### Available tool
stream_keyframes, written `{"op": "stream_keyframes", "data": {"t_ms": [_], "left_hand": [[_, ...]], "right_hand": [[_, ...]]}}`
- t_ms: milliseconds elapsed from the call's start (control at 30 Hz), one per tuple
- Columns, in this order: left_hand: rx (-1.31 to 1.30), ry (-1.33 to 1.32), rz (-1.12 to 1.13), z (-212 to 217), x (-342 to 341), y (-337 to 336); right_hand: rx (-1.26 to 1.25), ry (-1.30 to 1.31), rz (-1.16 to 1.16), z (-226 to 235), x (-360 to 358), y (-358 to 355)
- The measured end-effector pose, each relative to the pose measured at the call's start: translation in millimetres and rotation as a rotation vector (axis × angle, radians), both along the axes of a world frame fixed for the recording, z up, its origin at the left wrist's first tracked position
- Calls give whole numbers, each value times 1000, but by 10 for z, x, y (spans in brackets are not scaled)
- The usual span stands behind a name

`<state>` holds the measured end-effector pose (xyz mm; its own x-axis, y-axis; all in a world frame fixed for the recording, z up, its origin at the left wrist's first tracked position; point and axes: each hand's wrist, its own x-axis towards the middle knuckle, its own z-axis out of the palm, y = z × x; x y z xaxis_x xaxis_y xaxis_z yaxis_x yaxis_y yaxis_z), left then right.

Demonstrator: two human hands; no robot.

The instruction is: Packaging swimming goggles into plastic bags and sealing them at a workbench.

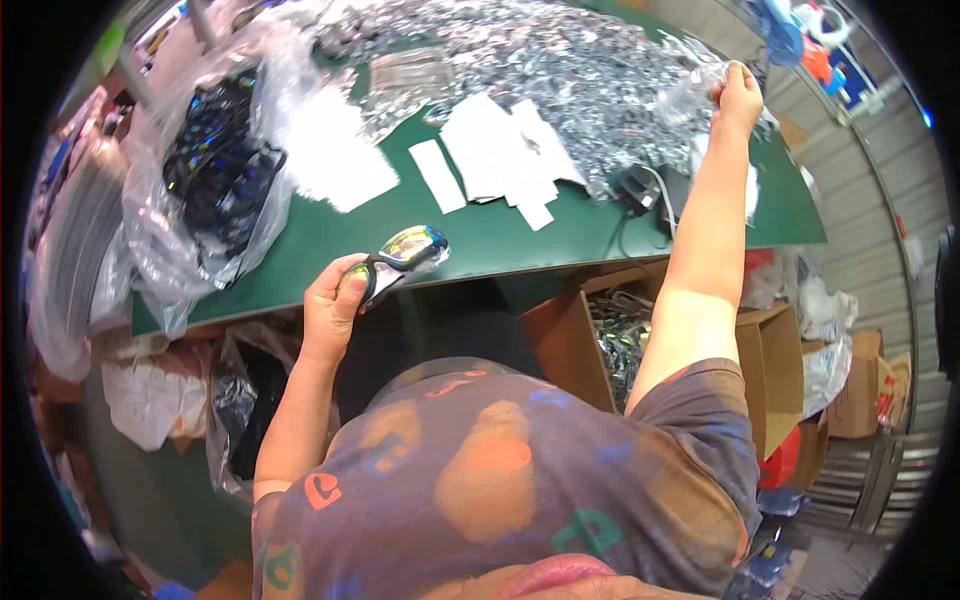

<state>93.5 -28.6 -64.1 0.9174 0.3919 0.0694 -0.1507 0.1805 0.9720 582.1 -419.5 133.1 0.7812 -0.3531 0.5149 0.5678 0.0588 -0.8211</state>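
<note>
My left hand (332, 308) is closed on a pair of swimming goggles (412, 246) with yellow mirrored lenses and a black frame, just over the near edge of the green table (570, 240). A bit of clear film or plastic shows beneath the far lens. My right arm stretches to the far right, where the right hand (738, 100) pinches a piece of clear plastic (690, 95), perhaps a bag or case. Below it spreads a large heap of shiny clear plastic pieces (560, 70). What the right fingertips grip exactly is too small to tell.
White paper sheets (475, 145) and a white stack (335, 150) lie mid-table. At left sits a clear bag of black goggles (225, 150). A black adapter with cable (637, 188) rests near the right edge. An open cardboard box (560, 335) stands below.
</note>
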Motion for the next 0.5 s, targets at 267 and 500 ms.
{"op": "stream_keyframes", "data": {"t_ms": [267,500], "left_hand": [[67,12,-136,198,549,-134],[113,55,-57,95,695,18]], "right_hand": [[-110,80,33,254,83,-1488],[36,27,-397,-341,-213,-2968]]}}
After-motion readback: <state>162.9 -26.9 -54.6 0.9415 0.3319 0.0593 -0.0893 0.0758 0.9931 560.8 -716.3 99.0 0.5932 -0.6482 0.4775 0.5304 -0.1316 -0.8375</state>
